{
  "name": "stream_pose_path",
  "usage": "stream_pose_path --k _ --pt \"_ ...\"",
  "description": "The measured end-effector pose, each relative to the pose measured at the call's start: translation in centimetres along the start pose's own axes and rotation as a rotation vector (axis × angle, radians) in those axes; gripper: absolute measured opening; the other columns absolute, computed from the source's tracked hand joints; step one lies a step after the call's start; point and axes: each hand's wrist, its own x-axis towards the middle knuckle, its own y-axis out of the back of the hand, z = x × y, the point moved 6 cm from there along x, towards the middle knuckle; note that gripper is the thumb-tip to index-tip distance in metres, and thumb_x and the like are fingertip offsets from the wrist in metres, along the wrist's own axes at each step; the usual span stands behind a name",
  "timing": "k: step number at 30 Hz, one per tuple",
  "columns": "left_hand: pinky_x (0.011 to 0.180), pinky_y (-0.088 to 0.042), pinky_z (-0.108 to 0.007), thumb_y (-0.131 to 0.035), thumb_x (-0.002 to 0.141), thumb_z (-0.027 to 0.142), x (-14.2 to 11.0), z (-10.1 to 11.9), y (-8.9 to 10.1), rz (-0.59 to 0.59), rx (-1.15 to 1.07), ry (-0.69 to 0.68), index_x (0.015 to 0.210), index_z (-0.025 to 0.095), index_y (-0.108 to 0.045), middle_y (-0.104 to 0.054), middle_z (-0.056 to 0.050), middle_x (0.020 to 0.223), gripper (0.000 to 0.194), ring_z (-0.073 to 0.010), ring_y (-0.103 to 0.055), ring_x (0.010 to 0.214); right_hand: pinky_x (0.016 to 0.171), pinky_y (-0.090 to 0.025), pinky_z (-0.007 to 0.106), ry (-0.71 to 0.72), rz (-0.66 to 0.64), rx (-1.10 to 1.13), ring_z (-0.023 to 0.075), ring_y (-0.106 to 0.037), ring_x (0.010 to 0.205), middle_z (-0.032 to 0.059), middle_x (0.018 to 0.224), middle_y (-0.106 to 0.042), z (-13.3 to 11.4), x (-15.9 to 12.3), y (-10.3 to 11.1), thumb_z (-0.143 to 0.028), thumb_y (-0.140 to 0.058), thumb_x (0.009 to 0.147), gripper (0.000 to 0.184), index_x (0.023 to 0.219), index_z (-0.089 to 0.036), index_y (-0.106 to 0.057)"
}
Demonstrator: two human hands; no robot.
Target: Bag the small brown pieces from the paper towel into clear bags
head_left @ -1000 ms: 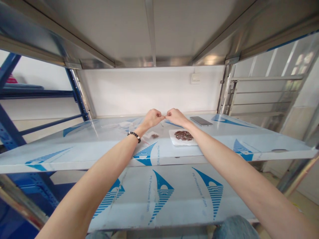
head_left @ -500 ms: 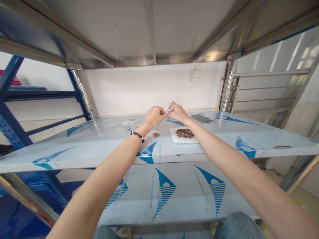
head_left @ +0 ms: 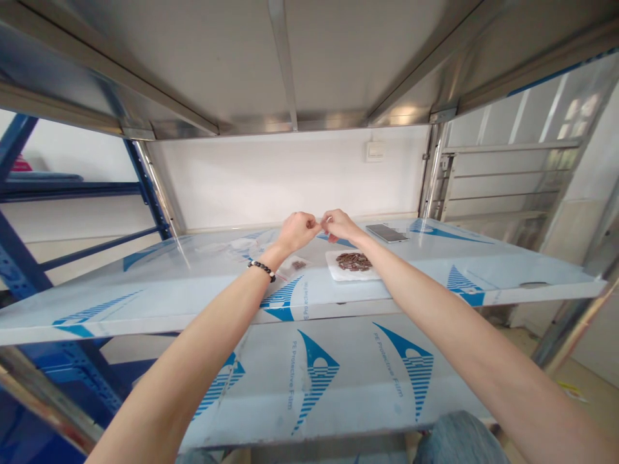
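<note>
My left hand point(head_left: 298, 230) and my right hand point(head_left: 340, 225) meet above the middle shelf point(head_left: 159, 290), both pinched on a small clear plastic bag point(head_left: 322, 223) held between their fingertips. The left wrist wears a dark bead bracelet point(head_left: 262, 269). Just below the right hand lies a white tray point(head_left: 341, 274) with a heap of brown capsules point(head_left: 354, 261). A small clear bag with a few brown capsules point(head_left: 296, 265) lies on the shelf beside my left wrist.
A dark phone point(head_left: 385, 232) lies at the back right of the shelf. More clear bags point(head_left: 242, 245) lie at the back left. A steel shelf point(head_left: 290, 71) hangs overhead, a lower shelf point(head_left: 314, 380) sits beneath, and a blue rack point(head_left: 19, 258) stands at left.
The right hand rose and opened its fingers a little half a second ago, then came back down to pinch against the left. The view shifted slightly.
</note>
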Motion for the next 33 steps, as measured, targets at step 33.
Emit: stream_pose_path --k 33 --pt "0.076 -0.055 -0.030 -0.092 0.082 0.033 -1.2 -5.7 -3.3 -0.284 -1.145 0.527 0.101 0.012 -0.080 -0.082 -0.017 0.114 0.031 -0.0214 -0.076 0.089 0.046 -0.047 0.023 -0.003 0.115 0.459 0.0107 -0.050 0.046 -0.0034 0.058 -0.053 -0.4 -0.2 1.9 -0.013 -0.067 0.088 0.009 0.081 -0.018 -0.064"
